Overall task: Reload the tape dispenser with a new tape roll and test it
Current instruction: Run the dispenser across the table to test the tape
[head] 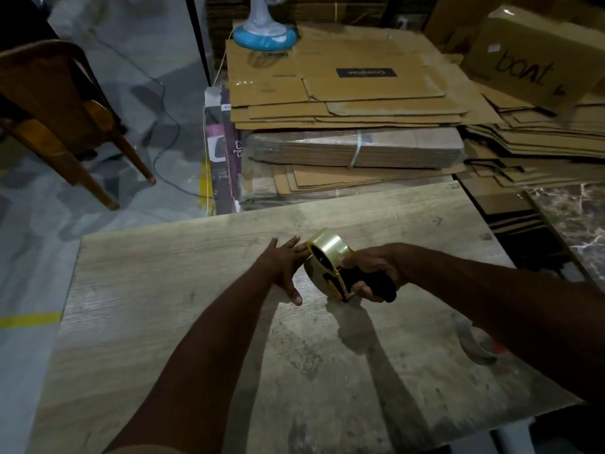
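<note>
The right hand (373,273) was closed around the black handle of the yellow-and-black handheld tape dispenser (343,283), which it held just above the pale, scuffed wood-grain tabletop (163,306), near the table's middle. A clear roll of packing tape (327,249) already sat on the dispenser's hub, tilted up toward the far side. The left hand (283,268) was open and flat, fingers spread, its fingertips touching or almost touching the roll's near edge; whether it was pressing the roll home or feeling for the loose end could not be told. Judging from this, the step in hand was seating the roll and threading the tape. To do it well, the right hand should hold the handle steady while the left pushes the roll fully onto the hub, then draws the free end out with the sticky side down and leads it toward the blade, keeping fingers off the teeth. At the table's right edge, partly under the right forearm, lay what looked like another roll of tape (474,342), too blurred to be sure. Beyond the table, a flattened brown cardboard sheet (360,93) carried a dark label that seemed to read "Compton", upside down, and a closed brown carton (530,57) bore handwritten "boat".
</note>
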`<move>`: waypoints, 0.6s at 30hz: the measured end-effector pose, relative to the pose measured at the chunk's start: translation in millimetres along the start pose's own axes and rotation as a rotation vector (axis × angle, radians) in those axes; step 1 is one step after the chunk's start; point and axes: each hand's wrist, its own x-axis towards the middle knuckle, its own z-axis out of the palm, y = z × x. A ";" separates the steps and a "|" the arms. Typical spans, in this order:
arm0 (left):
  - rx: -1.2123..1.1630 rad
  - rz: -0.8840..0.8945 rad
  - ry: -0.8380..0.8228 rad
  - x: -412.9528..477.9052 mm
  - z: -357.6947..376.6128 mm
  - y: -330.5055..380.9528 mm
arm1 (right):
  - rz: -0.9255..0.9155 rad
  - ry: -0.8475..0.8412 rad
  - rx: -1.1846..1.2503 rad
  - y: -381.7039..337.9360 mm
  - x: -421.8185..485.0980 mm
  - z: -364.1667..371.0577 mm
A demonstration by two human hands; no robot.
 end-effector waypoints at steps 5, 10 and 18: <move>0.021 -0.053 -0.034 -3.3 -6.3 9.3 | 0.017 0.045 -0.075 1.8 1.0 1.8; 0.084 -0.110 -0.099 -5.2 -14.0 18.9 | 0.025 0.135 -0.158 34.6 -2.4 3.7; 0.146 -0.238 -0.174 -7.4 -25.5 43.1 | 0.049 0.155 -0.196 56.1 -18.0 10.5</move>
